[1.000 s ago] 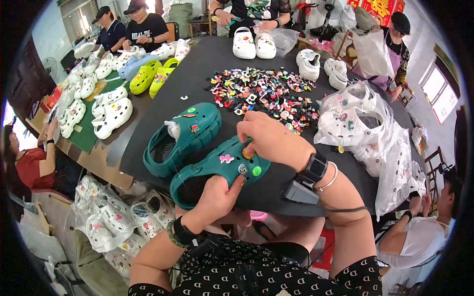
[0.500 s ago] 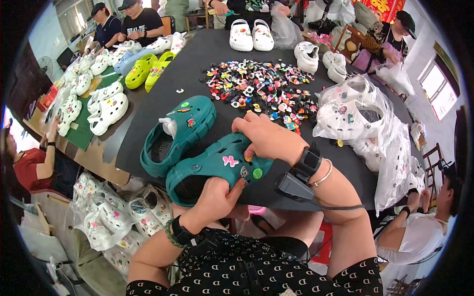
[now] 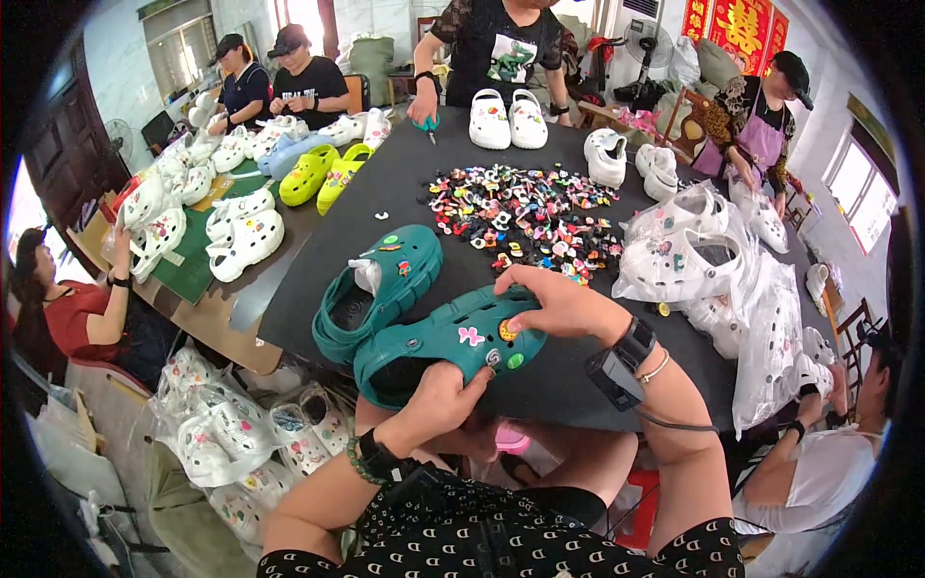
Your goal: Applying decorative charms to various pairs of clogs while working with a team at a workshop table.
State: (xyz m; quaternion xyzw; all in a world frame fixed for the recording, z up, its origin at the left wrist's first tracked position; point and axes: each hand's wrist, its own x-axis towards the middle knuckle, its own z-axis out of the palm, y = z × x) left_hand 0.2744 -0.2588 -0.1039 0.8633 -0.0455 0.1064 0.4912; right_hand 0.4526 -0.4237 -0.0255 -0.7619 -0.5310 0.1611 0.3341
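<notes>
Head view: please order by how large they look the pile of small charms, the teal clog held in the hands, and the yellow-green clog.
1. pile of small charms
2. teal clog, though nearness to the camera enlarges it
3. yellow-green clog, farther away

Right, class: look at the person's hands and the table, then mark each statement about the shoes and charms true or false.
1. Both hands hold a teal clog. True: the left hand grips it from below and the right hand rests on top.
2. A second teal clog lies beside it on the table. True.
3. The held clog has no charms. False: it has several, a pink one among them.
4. The charm pile lies on the floor. False: it lies on the black table.
5. The bags to the right hold yellow clogs. False: they hold white ones.
</notes>
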